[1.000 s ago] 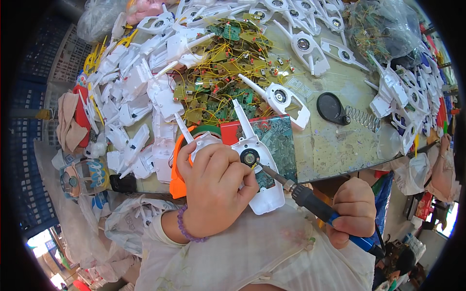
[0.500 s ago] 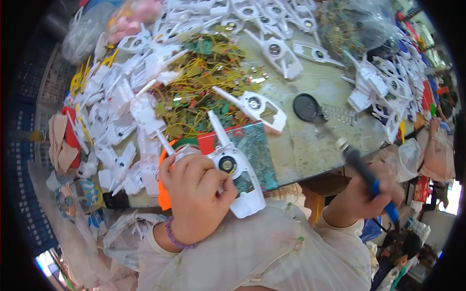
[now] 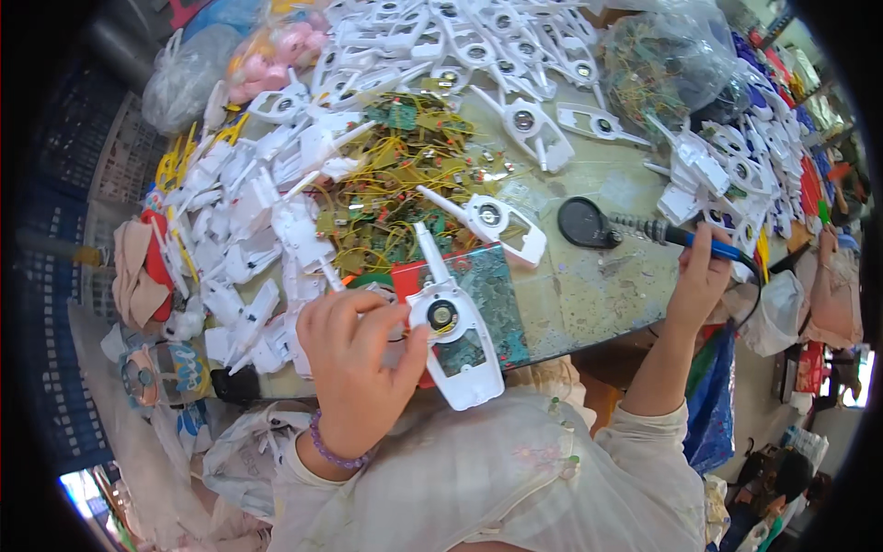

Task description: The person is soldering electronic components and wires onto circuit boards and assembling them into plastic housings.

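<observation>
A white plastic handset-shaped shell [image 3: 469,373] with a stubby antenna and a round black speaker [image 3: 442,317] leans over the near table edge, partly on a red-edged clear bag [image 3: 501,304]. My left hand [image 3: 359,354] is beside the speaker, thumb and fingers curled close together at the shell's left edge; what they pinch, if anything, is hidden. On the right, my right hand [image 3: 704,271] grips the blue handle of a soldering iron [image 3: 713,246]. The iron's front end is in the wire coil of a stand [image 3: 635,227] with a round black base [image 3: 583,222].
Green circuit boards with yellow wires [image 3: 400,184] are heaped mid-table. White shells pile up at the left [image 3: 239,239], far side [image 3: 478,51] and right [image 3: 704,175]. Another speaker shell [image 3: 501,225] lies just beyond the bag. A clear plastic bag of boards [image 3: 653,69] stands far right.
My right hand has moved up and put the soldering iron into the stand's coil. My left hand has shifted slightly left, off the speaker; the shell stays at the table edge.
</observation>
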### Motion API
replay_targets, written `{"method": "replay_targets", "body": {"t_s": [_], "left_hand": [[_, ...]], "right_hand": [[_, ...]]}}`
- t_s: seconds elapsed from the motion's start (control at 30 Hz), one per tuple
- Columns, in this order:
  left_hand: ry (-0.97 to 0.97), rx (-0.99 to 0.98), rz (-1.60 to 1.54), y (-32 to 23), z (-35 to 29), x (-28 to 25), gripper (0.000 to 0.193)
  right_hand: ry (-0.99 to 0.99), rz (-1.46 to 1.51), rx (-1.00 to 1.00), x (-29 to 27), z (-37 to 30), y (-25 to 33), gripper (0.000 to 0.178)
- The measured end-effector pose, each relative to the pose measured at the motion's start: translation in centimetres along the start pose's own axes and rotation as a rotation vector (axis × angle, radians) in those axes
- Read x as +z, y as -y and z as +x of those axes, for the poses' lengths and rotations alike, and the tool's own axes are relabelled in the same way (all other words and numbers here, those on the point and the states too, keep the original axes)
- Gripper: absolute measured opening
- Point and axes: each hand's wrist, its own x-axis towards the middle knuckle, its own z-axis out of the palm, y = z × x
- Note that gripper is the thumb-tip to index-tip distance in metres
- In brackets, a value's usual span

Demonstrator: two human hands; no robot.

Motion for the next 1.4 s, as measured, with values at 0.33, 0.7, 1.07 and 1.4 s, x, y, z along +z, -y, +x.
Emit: {"method": "replay_targets", "body": {"t_s": [0.33,0.7,1.07,1.4], "left_hand": [[0.064,-0.068,-0.139,3.9,-1.9,-2.4,0.022],[0.064,-0.330,-0.245,4.5,-1.9,-1.6,0.023],[0.025,-0.373,-0.229,6.8,-2.1,-0.6,0.026],[0.128,-0.720,-1.076,10.9,-1.4,0.2,0.057]], "right_hand": [[0.721,-0.024,-0.385,-0.1,-12.3,0.8,0.017],[0.983,-0.133,-0.817,5.4,-12.7,9.5,0.032],[1.037,-0.265,-1.244,9.0,-15.2,12.2,0.042],[1.255,-0.059,-1.339,11.2,-16.7,9.6,0.031]]}}
